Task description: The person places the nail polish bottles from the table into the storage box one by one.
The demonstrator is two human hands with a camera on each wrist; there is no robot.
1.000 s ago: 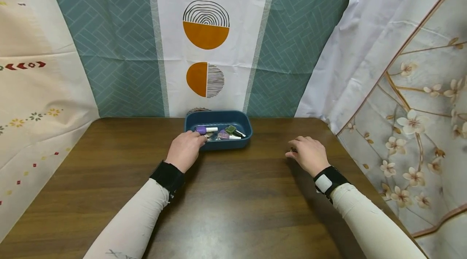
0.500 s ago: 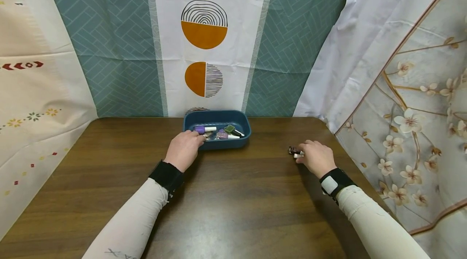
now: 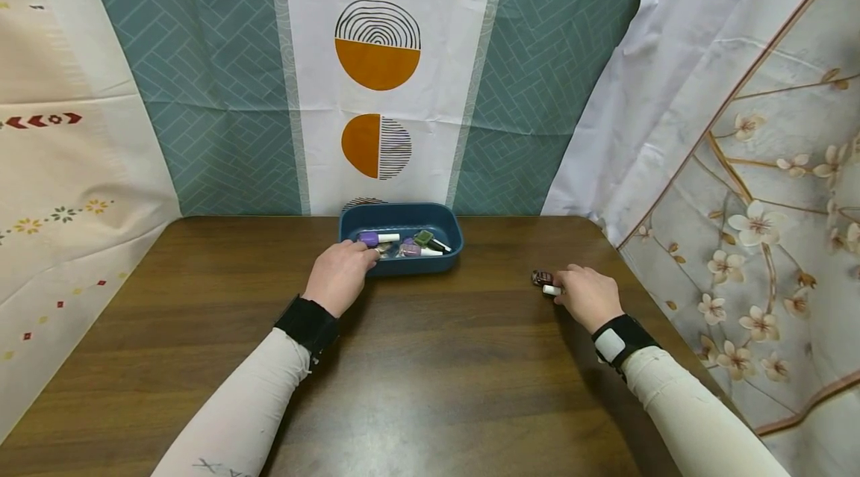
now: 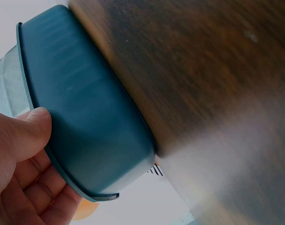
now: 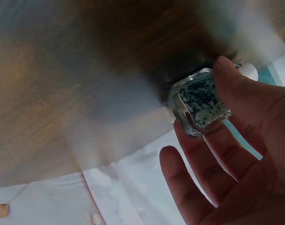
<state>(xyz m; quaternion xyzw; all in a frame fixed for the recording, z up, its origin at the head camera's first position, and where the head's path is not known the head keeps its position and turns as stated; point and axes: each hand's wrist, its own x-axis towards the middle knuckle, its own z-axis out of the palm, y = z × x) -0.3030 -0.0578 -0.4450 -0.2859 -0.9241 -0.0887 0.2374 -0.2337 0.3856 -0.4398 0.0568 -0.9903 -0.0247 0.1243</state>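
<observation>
A blue plastic bin (image 3: 376, 268) stands at the far edge of the wooden table. My left hand (image 3: 340, 268) grips its near left rim, the thumb outside and the fingers behind the wall in the left wrist view. Inside lie several nail polish bottles, among them a purple one (image 3: 369, 238) and a green one (image 3: 424, 237). Farther right, my right hand (image 3: 588, 296) pinches a nail polish bottle with speckled glitter (image 5: 200, 99) between thumb and fingers, low over the table. In the head view, a dark bottle (image 3: 540, 278) and a white cap (image 3: 552, 290) show at its fingertips.
Behind the table (image 3: 416, 372) hangs a patterned green and white cloth (image 3: 222, 89). A floral curtain (image 3: 752, 290) borders the right side, and a cream cloth (image 3: 80, 186) hangs at the left.
My right hand has drawn back to the right and slightly nearer, so the dark bottle and white cap show beside its fingertips. The left hand has stayed on the bin.
</observation>
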